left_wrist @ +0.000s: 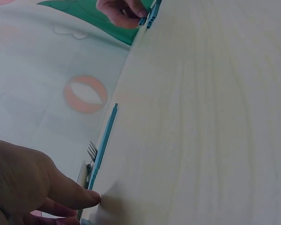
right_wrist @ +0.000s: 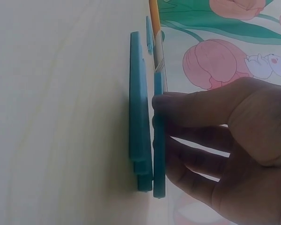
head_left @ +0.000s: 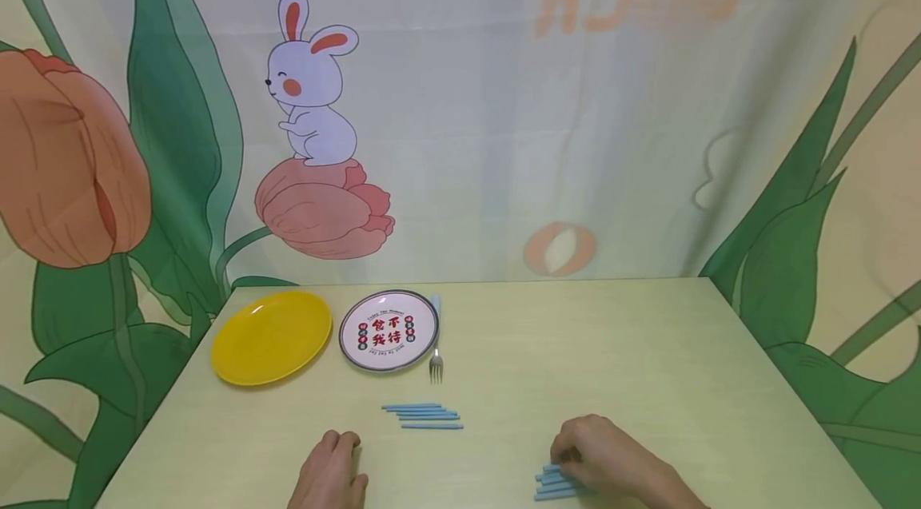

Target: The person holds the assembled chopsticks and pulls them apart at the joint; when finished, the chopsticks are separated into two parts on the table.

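My right hand (head_left: 612,457) is low on the right of the table. In the right wrist view its thumb and fingers pinch a slim blue stick (right_wrist: 159,140), held just beside a group of similar blue sticks (right_wrist: 136,98) lying side by side. The head view shows that group of sticks (head_left: 552,485) partly hidden under the hand. A second row of several blue sticks (head_left: 424,414) lies near the table's middle. To its lower left, my left hand (head_left: 329,471) is at the table with loosely bent fingers, holding nothing that I can see.
A yellow plate (head_left: 272,338) stands at the table's far left. Beside it is a white plate (head_left: 388,357) with a dark rim and red and black characters. A fork (head_left: 436,365) lies against that plate's right side. Behind the pale table (head_left: 647,349) hangs a printed curtain (head_left: 460,109).
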`<action>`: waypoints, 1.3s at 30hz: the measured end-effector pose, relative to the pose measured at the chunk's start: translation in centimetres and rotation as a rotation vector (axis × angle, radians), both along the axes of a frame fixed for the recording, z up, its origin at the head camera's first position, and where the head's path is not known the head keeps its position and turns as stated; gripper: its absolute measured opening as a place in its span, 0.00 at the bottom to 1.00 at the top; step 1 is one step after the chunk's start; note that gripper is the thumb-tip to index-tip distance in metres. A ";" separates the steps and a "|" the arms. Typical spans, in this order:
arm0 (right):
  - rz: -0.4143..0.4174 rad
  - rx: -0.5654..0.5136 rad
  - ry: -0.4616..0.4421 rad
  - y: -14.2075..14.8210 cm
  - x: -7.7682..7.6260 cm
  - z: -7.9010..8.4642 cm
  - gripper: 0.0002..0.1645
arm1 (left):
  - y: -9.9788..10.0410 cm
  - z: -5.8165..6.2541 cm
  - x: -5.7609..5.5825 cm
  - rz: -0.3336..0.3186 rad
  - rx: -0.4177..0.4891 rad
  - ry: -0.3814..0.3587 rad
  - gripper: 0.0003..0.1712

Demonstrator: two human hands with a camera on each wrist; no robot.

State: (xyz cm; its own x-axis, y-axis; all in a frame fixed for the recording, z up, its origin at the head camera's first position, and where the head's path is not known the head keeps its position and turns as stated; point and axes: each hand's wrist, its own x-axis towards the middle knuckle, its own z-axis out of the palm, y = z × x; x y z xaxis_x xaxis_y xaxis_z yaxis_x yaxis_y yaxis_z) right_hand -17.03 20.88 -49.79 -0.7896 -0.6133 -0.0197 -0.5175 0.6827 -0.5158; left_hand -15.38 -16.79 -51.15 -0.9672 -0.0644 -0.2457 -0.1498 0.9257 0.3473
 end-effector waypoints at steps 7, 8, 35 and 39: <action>-0.002 0.017 -0.006 0.0 0.0 0.0 0.07 | -0.4 -0.2 0.0 0.045 0.005 -0.045 0.28; -0.003 0.021 -0.007 0.0 0.0 0.1 0.07 | -0.4 -0.2 0.0 0.050 0.001 -0.057 0.28; 0.010 0.061 -0.020 -0.2 -0.3 -0.2 0.08 | -1.3 0.0 0.4 0.033 -0.011 -0.097 0.11; 0.010 0.067 -0.016 -0.2 -0.2 -0.2 0.08 | -1.2 0.1 0.4 0.017 -0.005 -0.085 0.10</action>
